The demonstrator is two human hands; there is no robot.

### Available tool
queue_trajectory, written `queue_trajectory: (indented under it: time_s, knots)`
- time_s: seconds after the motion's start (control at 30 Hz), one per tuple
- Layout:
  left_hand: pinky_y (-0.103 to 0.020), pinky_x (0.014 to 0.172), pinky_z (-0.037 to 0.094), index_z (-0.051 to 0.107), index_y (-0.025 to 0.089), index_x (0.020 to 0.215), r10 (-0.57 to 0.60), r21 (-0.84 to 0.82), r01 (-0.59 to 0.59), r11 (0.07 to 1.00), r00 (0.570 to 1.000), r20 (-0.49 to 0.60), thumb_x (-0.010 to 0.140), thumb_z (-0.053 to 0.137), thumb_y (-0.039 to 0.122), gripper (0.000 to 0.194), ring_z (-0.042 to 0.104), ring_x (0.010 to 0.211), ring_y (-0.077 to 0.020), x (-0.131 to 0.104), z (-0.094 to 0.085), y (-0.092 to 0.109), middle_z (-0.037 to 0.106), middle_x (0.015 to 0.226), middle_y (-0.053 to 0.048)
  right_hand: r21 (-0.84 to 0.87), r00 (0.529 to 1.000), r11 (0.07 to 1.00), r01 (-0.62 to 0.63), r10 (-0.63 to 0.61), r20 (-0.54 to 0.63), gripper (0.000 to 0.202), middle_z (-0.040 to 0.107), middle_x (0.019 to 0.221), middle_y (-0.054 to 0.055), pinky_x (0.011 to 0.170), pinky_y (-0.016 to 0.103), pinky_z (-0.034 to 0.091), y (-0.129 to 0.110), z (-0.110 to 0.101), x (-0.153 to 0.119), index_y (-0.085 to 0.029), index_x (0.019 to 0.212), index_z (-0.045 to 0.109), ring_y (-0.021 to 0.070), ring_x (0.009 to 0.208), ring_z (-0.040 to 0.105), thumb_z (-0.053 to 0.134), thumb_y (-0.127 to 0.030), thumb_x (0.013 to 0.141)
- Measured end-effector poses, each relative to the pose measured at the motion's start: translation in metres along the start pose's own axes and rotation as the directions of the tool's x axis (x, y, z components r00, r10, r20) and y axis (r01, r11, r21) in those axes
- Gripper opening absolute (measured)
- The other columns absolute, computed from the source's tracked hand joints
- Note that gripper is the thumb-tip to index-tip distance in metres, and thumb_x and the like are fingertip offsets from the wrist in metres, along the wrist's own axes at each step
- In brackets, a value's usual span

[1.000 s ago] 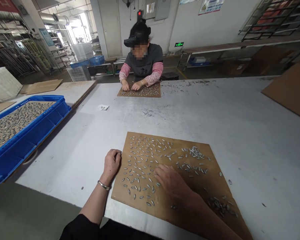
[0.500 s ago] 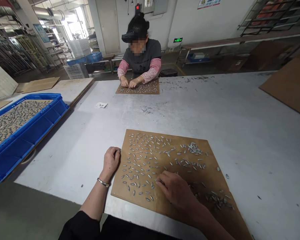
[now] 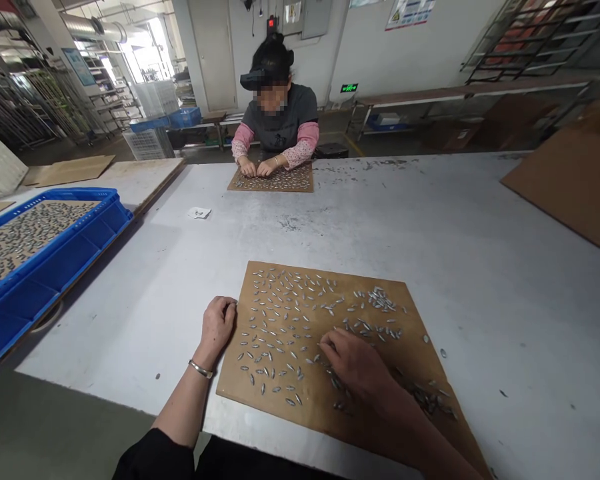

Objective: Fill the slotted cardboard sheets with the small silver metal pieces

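A brown cardboard sheet (image 3: 325, 400) lies in front of me, covered with small silvery spindle-shaped metal pieces (image 3: 275, 320). On its left half they are spread apart in loose rows. Heaps lie at the right, including a far pile (image 3: 381, 298) and a nearer pile (image 3: 433, 400), partly behind my forearm. My right hand (image 3: 355, 363) is low over the middle of the sheet, thumb and fingers pinched together; whatever is between the tips is hidden. Beside the sheet's left edge rests my left hand (image 3: 219, 323), fingers curled closed, the tips at the cardboard, with nothing visible in it.
Across the table (image 3: 405, 220) a person works at another cardboard sheet (image 3: 295, 189) with similar pieces. A blue tray (image 3: 90, 233) of pieces stands at the left. Cardboard (image 3: 570, 193) lies at the far right, a white scrap (image 3: 199, 213) beyond my left hand.
My right hand has shifted a little up and to the right over the sheet, uncovering several pieces near its wrist. The left hand stays put; the whole view has shifted slightly.
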State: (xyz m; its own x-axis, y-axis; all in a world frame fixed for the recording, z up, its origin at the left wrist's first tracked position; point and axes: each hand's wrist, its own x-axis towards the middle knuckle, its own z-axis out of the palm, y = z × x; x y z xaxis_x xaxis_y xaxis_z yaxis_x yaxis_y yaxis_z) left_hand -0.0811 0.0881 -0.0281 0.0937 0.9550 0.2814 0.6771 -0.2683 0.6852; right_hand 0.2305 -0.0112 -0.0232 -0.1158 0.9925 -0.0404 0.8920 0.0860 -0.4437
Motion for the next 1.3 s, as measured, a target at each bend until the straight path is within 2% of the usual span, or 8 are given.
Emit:
queue_trajectory:
  time_s: [0.1, 0.23, 0.43, 0.67, 0.9, 1.07, 1.2, 1.3]
  knots:
    - [-0.038, 0.083, 0.054, 0.069, 0.022, 0.091, 0.004, 0.0, -0.004, 1.0, 1.0, -0.001, 0.096, 0.049, 0.025, 0.021, 0.068, 0.087, -0.0224, -0.001, -0.001, 0.0, 0.073, 0.095, -0.006, -0.025, 0.998, 1.0, -0.004, 0.006, 0.062, 0.026, 0.07, 0.086, 0.004, 0.076, 0.029, 0.04, -0.006, 0.006, 0.011, -0.022, 0.081, 0.064, 0.0181, 0.083, 0.065, 0.045, -0.021, 0.098]
    - [-0.038, 0.083, 0.055, 0.07, 0.022, 0.093, 0.0, 0.008, 0.0, 1.0, 1.0, 0.001, 0.096, 0.049, 0.025, 0.021, 0.068, 0.089, -0.0224, -0.001, -0.001, 0.001, 0.073, 0.096, -0.006, -0.027, 1.0, 0.999, -0.019, 0.02, 0.019, 0.019, 0.07, 0.089, 0.004, 0.074, 0.029, 0.039, -0.007, 0.006, 0.012, -0.021, 0.086, 0.066, 0.0182, 0.081, 0.065, 0.051, -0.022, 0.097]
    - [-0.039, 0.083, 0.055, 0.07, 0.022, 0.092, -0.008, 0.014, 0.008, 1.0, 1.0, 0.01, 0.097, 0.05, 0.025, 0.021, 0.068, 0.089, -0.0227, -0.001, 0.0, 0.002, 0.072, 0.095, -0.007, -0.077, 0.97, 0.967, 0.242, -0.244, -0.017, 0.022, 0.066, 0.086, 0.002, 0.077, 0.031, 0.036, -0.011, 0.012, -0.012, -0.021, 0.082, 0.065, 0.0181, 0.08, 0.061, 0.052, -0.018, 0.099]
    - [-0.037, 0.084, 0.054, 0.069, 0.022, 0.091, -0.009, 0.025, 0.009, 1.0, 1.0, 0.007, 0.096, 0.05, 0.022, 0.02, 0.068, 0.089, -0.0219, -0.001, 0.0, 0.003, 0.072, 0.094, -0.006, -0.263, 0.917, 0.925, 0.273, -0.333, -0.219, 0.022, 0.062, 0.077, 0.003, 0.073, 0.035, 0.03, -0.028, 0.032, -0.024, -0.021, 0.076, 0.063, 0.0204, 0.073, 0.051, 0.056, -0.007, 0.092]
    - [-0.037, 0.083, 0.055, 0.069, 0.023, 0.09, -0.001, 0.028, 0.001, 1.0, 1.0, 0.004, 0.095, 0.051, 0.02, 0.019, 0.067, 0.087, -0.0215, -0.001, 0.001, 0.002, 0.072, 0.094, -0.006, -0.205, 0.879, 0.925, 0.32, -0.371, -0.3, 0.028, 0.066, 0.087, 0.004, 0.078, 0.033, 0.034, -0.03, 0.033, -0.043, -0.02, 0.092, 0.069, 0.0184, 0.08, 0.054, 0.048, -0.002, 0.094]
    - [-0.037, 0.084, 0.055, 0.069, 0.022, 0.091, 0.0, 0.026, 0.0, 1.0, 1.0, 0.006, 0.095, 0.051, 0.02, 0.019, 0.067, 0.088, -0.0216, -0.001, 0.001, 0.003, 0.072, 0.095, -0.006, -0.068, 0.866, 0.896, 0.439, -0.442, -0.235, 0.027, 0.064, 0.083, 0.002, 0.077, 0.031, 0.034, -0.029, 0.039, -0.045, -0.021, 0.088, 0.067, 0.0164, 0.079, 0.054, 0.048, -0.005, 0.097]
    - [-0.037, 0.083, 0.055, 0.069, 0.022, 0.091, 0.0, 0.027, 0.0, 1.0, 1.0, 0.007, 0.095, 0.05, 0.02, 0.019, 0.067, 0.087, -0.0212, -0.002, 0.0, 0.005, 0.072, 0.095, -0.006, -0.145, 0.864, 0.887, 0.439, -0.461, -0.203, 0.026, 0.062, 0.08, 0.002, 0.075, 0.033, 0.034, -0.029, 0.046, -0.043, -0.021, 0.081, 0.062, 0.0178, 0.075, 0.052, 0.048, -0.007, 0.098]
    - [-0.037, 0.084, 0.055, 0.069, 0.022, 0.092, 0.0, 0.03, -0.001, 1.0, 1.0, 0.011, 0.095, 0.05, 0.02, 0.019, 0.067, 0.088, -0.0214, -0.003, -0.001, 0.006, 0.071, 0.095, -0.006, -0.136, 0.889, 0.903, 0.407, -0.426, -0.169, 0.025, 0.062, 0.08, 0.002, 0.075, 0.032, 0.036, -0.028, 0.048, -0.048, -0.021, 0.081, 0.06, 0.017, 0.075, 0.055, 0.048, -0.008, 0.098]
